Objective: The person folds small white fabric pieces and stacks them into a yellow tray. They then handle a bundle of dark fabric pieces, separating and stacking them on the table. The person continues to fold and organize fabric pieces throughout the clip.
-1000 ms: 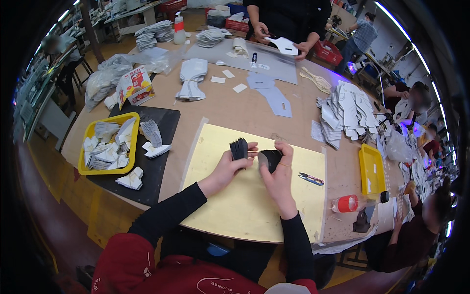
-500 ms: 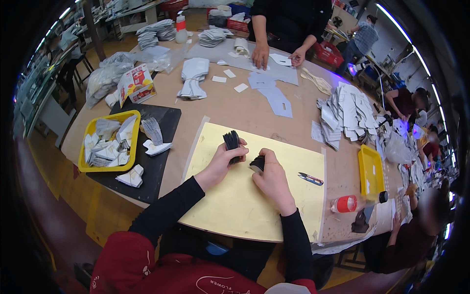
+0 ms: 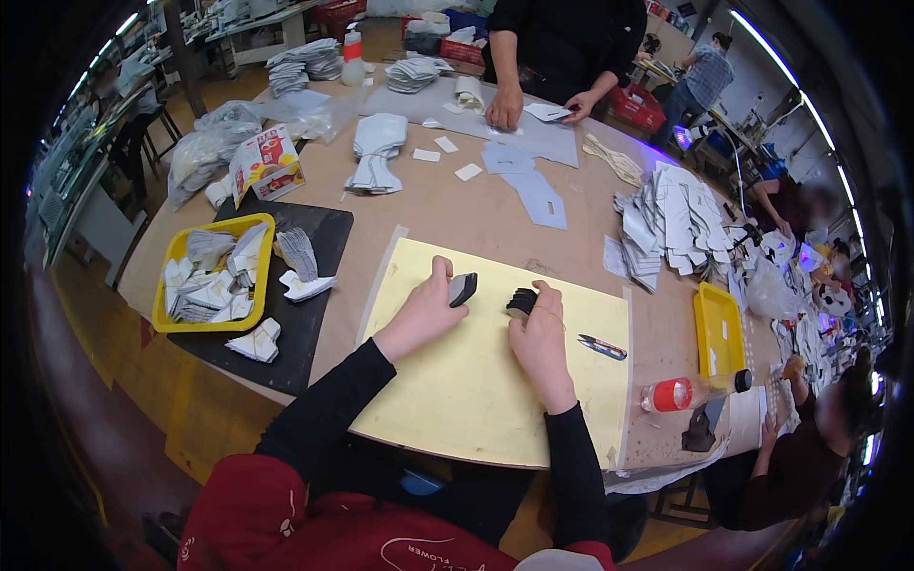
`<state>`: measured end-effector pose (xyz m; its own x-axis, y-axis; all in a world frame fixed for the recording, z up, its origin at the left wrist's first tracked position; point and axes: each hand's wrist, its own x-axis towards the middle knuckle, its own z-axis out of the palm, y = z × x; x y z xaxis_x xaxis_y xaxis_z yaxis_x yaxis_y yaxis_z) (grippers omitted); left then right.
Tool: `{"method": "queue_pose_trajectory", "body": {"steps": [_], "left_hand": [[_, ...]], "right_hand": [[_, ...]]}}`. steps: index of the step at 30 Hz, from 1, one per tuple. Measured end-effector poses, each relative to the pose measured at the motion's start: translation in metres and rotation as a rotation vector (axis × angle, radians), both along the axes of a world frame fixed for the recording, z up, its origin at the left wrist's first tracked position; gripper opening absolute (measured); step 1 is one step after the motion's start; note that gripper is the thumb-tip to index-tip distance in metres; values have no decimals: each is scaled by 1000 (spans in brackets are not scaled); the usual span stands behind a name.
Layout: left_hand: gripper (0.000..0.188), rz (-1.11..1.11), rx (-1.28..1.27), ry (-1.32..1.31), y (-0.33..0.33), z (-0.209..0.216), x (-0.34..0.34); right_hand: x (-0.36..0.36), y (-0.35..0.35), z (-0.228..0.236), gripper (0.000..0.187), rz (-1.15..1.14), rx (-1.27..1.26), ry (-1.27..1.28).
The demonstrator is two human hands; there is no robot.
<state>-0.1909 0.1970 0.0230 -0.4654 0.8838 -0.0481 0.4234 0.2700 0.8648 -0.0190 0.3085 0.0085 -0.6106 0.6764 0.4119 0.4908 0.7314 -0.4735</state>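
Over a pale yellow board, my left hand is closed on a small stack of black pieces, whose grey face shows at the fingertips. A short gap to the right, my right hand grips another stack of black pieces, slightly fanned at its top edge. What kind of pieces these are I cannot tell. To the right of that hand, thread snips lie on the board.
At left, a yellow tray of white cut pieces stands on a black mat. Another yellow tray and a bottle are at right. White piles lie beyond. Across the table, a person's hands handle pieces.
My hands have moved apart a little. The left stack has turned, from its edges showing to its grey face. The right hand has shifted slightly right with its stack.
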Motion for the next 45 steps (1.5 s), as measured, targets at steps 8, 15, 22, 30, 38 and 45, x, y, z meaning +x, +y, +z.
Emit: {"method": "queue_pose_trajectory", "body": {"steps": [8, 15, 22, 30, 38, 45], "left_hand": [[31, -48, 120, 302, -2, -16, -14], [38, -12, -14, 194, -1, 0, -13], [49, 19, -22, 575, -8, -14, -24], [67, 5, 244, 802, -12, 2, -7], [94, -357, 340, -479, -4, -12, 51], [71, -247, 360, -667, 5, -28, 35]], "right_hand": [[2, 3, 1, 38, -27, -64, -95], [4, 4, 0, 39, -8, -62, -80], [1, 0, 5, 42, 23, -140, -45], [-3, -6, 17, 42, 56, -402, 323], [-5, -18, 20, 50, 163, -613, 534], [-15, -35, 19, 45, 277, -726, 585]]}}
